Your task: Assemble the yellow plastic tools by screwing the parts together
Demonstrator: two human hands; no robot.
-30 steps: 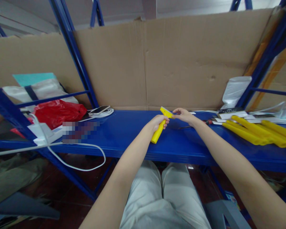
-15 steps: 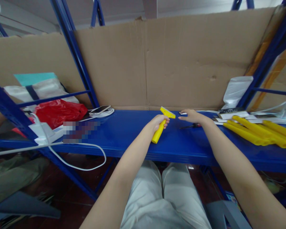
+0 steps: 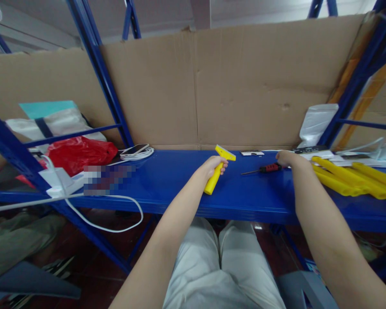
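Observation:
My left hand (image 3: 216, 165) is wrapped round the yellow handle of a scraper (image 3: 213, 181). The scraper's wide flat head points up and away, just above the blue shelf (image 3: 167, 182). To the right lies a screwdriver (image 3: 270, 168) with a red and black handle, its thin shaft pointing left. My right hand (image 3: 285, 158) is closed at the butt end of that handle; the fingertips are partly hidden. A small white card or packet (image 3: 252, 153) lies at the back of the shelf, between the scraper and my right hand.
Several yellow handles (image 3: 357, 182) lie at the right, near white and black boxes (image 3: 318, 153). At the left are a phone (image 3: 134, 149) on a coiled white cable, a red plastic bag (image 3: 80, 154) and a white power strip (image 3: 62, 182). Cardboard (image 3: 238, 86) stands along the back.
My right hand has moved right, from beside the white card to the screwdriver handle, and its fingers have closed. My left hand still holds the scraper in nearly the same place.

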